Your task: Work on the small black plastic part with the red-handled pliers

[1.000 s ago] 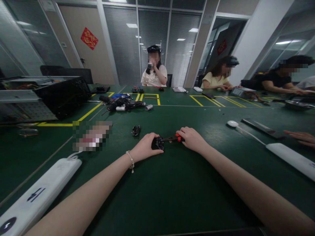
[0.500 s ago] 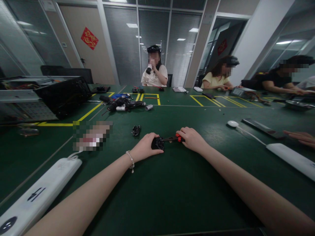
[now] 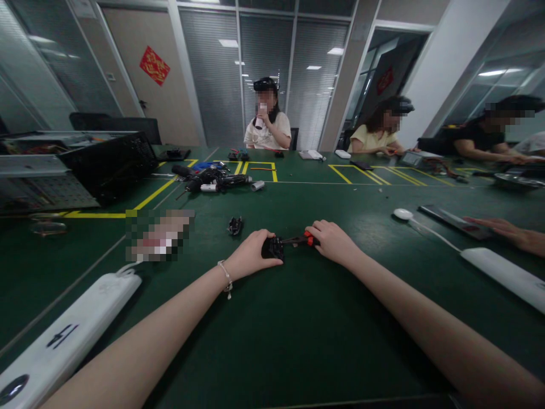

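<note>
The green worktop [image 3: 298, 335] is the biggest thing here. Its near edge shows low down, well apart from your hands, so you have room to pull back toward yourself. The big computer case [image 3: 110, 167] stands far off to the left, so your arms should miss it. A long white power strip [image 3: 89, 318] lies beside your left arm, and an elbow swung out could knock it. The other power strip [image 3: 502, 270] and, just past it, another person's hand [image 3: 511, 232] mark where your room ends on the right. The messy pile of tools [image 3: 213, 179] stops you from reaching far ahead.

Your left hand [image 3: 252, 254] is wrapped round the black part, and your right hand [image 3: 334, 241] is closed on the red handles of the pliers [image 3: 310, 239]. If the tips slip, they could poke your left thumb or fingers, which are close by. I can't tell if the tips pinch anything. The black part [image 3: 271, 249] is at the front of your left hand; a loose hold could let it twist, and a hard squeeze could crack it. The small loose piece [image 3: 235, 226] sits near your left knuckles, where a bump could push it away.
</note>
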Available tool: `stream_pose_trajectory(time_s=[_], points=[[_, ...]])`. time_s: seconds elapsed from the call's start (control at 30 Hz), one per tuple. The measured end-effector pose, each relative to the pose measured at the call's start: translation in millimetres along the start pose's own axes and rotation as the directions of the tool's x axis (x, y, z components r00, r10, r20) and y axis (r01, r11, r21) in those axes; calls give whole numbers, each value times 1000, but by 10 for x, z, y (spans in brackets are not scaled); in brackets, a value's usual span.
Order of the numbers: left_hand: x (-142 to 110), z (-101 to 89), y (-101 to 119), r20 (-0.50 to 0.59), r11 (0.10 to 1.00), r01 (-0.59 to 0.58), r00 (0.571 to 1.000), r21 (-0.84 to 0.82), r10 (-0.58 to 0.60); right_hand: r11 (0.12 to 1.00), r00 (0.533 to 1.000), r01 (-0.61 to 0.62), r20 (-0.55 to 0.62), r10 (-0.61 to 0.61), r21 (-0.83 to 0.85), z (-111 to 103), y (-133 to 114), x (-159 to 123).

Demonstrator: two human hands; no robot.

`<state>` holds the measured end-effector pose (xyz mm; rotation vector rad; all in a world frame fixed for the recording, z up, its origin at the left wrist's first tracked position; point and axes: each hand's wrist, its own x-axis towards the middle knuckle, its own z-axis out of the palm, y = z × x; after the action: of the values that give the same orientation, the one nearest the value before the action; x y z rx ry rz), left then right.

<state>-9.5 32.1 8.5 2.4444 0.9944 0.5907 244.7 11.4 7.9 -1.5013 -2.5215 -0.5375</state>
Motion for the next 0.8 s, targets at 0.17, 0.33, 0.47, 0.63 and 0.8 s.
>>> stream_pose_trajectory(time_s=[0.17, 0.33, 0.47, 0.63, 0.8], points=[[-2, -10, 8, 14, 1000, 6, 1000, 0, -6, 1000, 1000, 6, 8, -6, -4, -21, 10, -9], [-1, -23, 21, 27, 1000, 22, 999, -11, -22, 1000, 1000, 9, 7, -9, 6, -24, 8, -10], [0, -33, 25, 35, 999, 36, 999, -25, -35, 1000, 1000, 15, 4, -15, 25, -19, 0, -9], [-3, -29, 33, 30, 999, 40, 999, -28, -39, 999, 1000, 1, -9, 0, 36, -25, -20, 3], [-1, -12, 30, 13, 1000, 20, 1000, -16, -20, 999, 999, -14, -33, 16, 46, -15, -35, 3]])
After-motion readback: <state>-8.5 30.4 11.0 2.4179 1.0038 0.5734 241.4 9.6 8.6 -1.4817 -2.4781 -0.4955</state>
